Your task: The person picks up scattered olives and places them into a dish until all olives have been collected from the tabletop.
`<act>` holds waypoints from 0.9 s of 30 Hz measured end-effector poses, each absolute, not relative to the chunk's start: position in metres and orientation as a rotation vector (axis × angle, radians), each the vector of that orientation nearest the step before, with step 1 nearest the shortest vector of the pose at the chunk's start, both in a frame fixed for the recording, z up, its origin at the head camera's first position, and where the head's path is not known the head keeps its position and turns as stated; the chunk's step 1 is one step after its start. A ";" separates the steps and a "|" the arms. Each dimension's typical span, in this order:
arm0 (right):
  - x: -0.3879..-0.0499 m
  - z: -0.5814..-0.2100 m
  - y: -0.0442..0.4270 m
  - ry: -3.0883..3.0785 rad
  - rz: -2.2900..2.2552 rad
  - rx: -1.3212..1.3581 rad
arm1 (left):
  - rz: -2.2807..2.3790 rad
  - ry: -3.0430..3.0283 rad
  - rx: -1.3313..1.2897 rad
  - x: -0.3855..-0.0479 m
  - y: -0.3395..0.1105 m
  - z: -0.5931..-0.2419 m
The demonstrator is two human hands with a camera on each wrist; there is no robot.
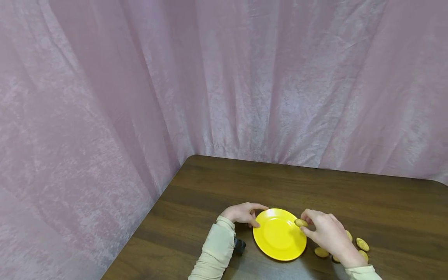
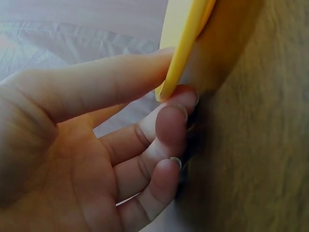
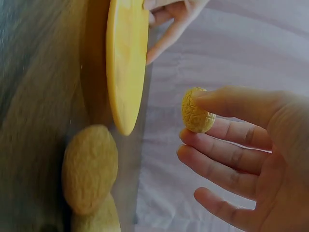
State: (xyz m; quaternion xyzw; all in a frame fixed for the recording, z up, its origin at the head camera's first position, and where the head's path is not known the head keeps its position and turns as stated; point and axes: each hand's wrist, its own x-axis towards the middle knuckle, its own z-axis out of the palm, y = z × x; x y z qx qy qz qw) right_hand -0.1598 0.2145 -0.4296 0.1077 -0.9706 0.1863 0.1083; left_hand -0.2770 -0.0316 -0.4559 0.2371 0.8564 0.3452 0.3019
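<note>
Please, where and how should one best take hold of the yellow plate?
Probably by the left rim of the yellow plate, from the left, thumb above, fingers beneath: the thin rim stands off the table, and the left hand pinches it there. Yellowish oval pieces lie near its right side.

Yellow plate (image 1: 280,235): nothing I can read on its face, nor on the rim seen from either wrist.
Held oval piece (image 1: 301,223): wrinkled surface, no characters legible to me.
Loose oval pieces (image 1: 362,244): rough surface; I make out no lettering or number.
Pale sleeves (image 1: 214,247): no brand or label that I can read.
Black object (image 1: 239,246) beside my left wrist: too small and dark for me to read any mark.
Brown table (image 1: 227,179): wood grain, no legible sign.
Pink curtain (image 1: 245,77): folds and sheen, no text I can make out.
</note>
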 end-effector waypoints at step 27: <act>-0.152 -0.457 0.173 -2.903 0.533 0.671 | 0.936 2.274 0.613 -0.279 -0.031 -0.460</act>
